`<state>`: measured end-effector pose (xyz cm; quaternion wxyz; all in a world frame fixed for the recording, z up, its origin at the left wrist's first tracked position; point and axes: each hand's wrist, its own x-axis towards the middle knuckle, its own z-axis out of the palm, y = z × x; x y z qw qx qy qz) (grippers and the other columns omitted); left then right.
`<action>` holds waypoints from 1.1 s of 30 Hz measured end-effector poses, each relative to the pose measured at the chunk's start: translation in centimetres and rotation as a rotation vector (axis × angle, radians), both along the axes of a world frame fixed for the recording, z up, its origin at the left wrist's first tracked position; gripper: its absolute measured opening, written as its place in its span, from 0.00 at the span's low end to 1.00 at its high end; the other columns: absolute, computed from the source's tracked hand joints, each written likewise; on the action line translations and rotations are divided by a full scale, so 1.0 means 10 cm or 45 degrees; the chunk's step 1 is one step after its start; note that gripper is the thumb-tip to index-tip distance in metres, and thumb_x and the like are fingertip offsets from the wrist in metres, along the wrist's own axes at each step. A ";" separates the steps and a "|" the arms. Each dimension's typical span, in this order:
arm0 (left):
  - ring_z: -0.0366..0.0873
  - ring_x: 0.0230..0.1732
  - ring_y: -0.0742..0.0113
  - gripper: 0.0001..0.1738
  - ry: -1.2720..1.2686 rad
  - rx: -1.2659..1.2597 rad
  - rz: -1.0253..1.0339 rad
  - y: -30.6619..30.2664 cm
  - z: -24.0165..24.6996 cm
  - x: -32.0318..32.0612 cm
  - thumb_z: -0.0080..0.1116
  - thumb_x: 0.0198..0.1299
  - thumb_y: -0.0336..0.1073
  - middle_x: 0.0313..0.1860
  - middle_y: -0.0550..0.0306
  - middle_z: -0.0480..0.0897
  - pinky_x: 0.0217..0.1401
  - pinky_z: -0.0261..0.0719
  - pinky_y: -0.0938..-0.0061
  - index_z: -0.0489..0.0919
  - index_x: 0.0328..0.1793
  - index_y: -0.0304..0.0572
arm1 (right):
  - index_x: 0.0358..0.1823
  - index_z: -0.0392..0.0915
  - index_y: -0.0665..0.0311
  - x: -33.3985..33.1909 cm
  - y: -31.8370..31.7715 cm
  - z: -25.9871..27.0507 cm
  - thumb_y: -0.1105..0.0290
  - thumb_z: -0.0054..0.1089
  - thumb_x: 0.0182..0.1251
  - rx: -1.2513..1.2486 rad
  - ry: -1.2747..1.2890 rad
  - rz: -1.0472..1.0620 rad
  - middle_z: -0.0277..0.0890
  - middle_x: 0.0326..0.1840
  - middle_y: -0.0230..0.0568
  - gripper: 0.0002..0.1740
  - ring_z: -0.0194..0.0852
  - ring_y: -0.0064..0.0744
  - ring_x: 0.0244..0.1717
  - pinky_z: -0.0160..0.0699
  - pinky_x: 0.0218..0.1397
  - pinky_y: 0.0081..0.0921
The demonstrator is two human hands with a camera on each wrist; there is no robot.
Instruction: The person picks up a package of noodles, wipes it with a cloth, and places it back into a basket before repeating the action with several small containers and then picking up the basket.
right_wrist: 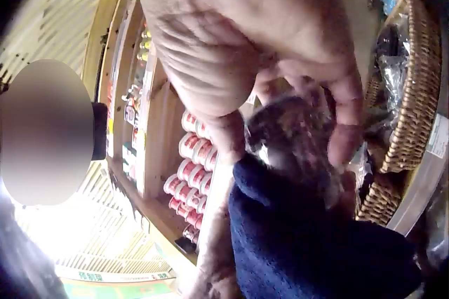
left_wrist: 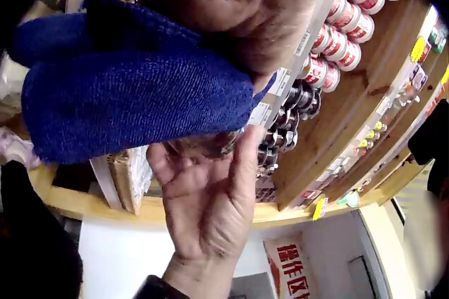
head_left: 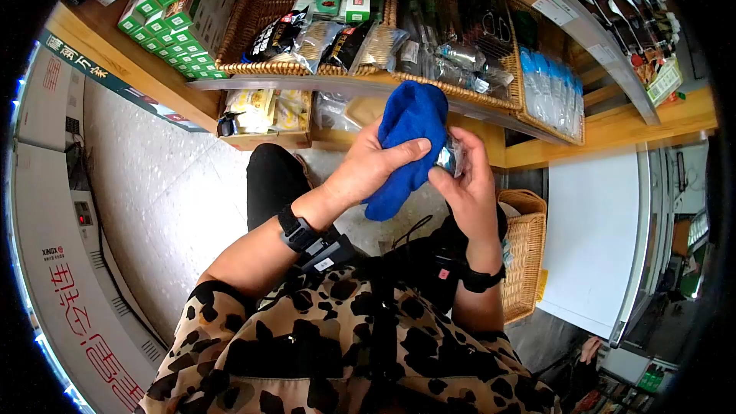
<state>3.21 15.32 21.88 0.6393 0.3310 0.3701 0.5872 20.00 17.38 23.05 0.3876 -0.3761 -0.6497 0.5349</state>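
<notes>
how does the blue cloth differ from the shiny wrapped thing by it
The blue cloth is matte and opaque; the wrapped thing is shiny, in clear plastic. The cloth is larger and droops from the left hand; the wrapped thing is small, between the right hand's fingers. Both are held up.

"XINGX" on wht cabinet [head_left: 46, 207], "操作区" on sign [left_wrist: 288, 265].

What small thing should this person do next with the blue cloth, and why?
I'd guess one light wipe of the packet with the cloth: the left hand grips the cloth right up against it, while the right hand holds the packet between thumb and fingers, which should steady it.
</notes>
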 end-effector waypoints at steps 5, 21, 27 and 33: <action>0.77 0.32 0.77 0.15 -0.195 -0.282 -0.100 -0.01 -0.04 -0.11 0.59 0.57 0.36 0.35 0.63 0.80 0.35 0.78 0.81 0.75 0.49 0.39 | 0.58 0.65 0.65 0.02 -0.01 0.04 0.75 0.62 0.56 -0.006 0.133 0.088 0.67 0.49 0.35 0.27 0.67 0.23 0.49 0.68 0.52 0.21; 0.81 0.41 0.55 0.33 -0.759 -0.422 -0.551 -0.05 -0.41 -0.19 0.44 0.63 0.60 0.51 0.50 0.79 0.44 0.81 0.62 0.67 0.62 0.41 | 0.66 0.54 0.62 -0.09 0.01 -0.15 0.65 0.55 0.65 -0.285 0.642 0.150 0.62 0.61 0.48 0.31 0.63 0.37 0.60 0.61 0.64 0.38; 0.81 0.39 0.51 0.35 -0.776 -0.481 -0.656 -0.06 -0.48 -0.24 0.38 0.62 0.65 0.50 0.48 0.79 0.42 0.81 0.62 0.67 0.63 0.48 | 0.62 0.59 0.65 -0.14 0.01 -0.17 0.70 0.56 0.63 0.083 0.360 0.036 0.60 0.62 0.48 0.27 0.60 0.36 0.61 0.57 0.65 0.35; 0.81 0.38 0.54 0.35 -0.687 -0.499 -0.536 -0.14 -0.47 -0.41 0.41 0.61 0.66 0.47 0.47 0.79 0.38 0.81 0.66 0.68 0.61 0.47 | 0.55 0.66 0.65 -0.26 -0.03 -0.05 0.77 0.58 0.55 0.494 -0.093 0.053 0.61 0.61 0.47 0.24 0.60 0.40 0.61 0.57 0.65 0.35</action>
